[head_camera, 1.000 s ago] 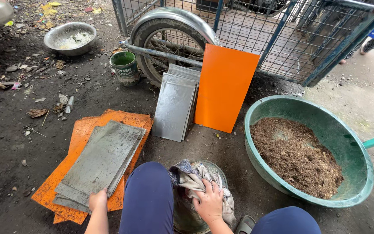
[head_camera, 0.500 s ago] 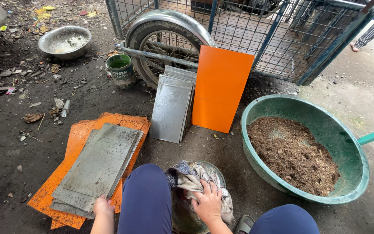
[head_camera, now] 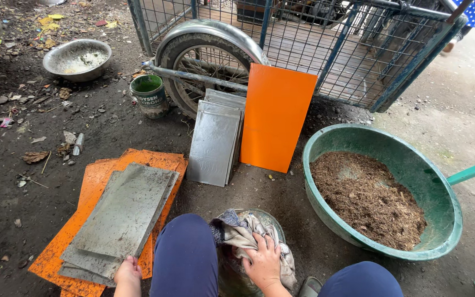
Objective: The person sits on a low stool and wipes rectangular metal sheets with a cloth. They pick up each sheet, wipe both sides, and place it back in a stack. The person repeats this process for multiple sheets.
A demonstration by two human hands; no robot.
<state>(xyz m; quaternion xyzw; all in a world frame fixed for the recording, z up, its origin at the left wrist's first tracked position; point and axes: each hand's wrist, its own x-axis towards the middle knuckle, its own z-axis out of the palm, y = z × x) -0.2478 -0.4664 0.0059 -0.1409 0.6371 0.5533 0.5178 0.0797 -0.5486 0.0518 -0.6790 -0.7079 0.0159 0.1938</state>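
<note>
Dirt ground [head_camera: 28,214] bears orange boards [head_camera: 97,187], green basin [head_camera: 408,165], metal bowl [head_camera: 76,59].

An orange board [head_camera: 277,118] stands at twelve o'clock beside silvery grey sheets [head_camera: 214,137], a green basin [head_camera: 441,187] of brown husk [head_camera: 369,198] sits at three, dirty grey plates [head_camera: 122,214] lie on orange boards [head_camera: 92,184] at nine, and a beige-and-blue patterned rag [head_camera: 240,234] lies at six.
</note>
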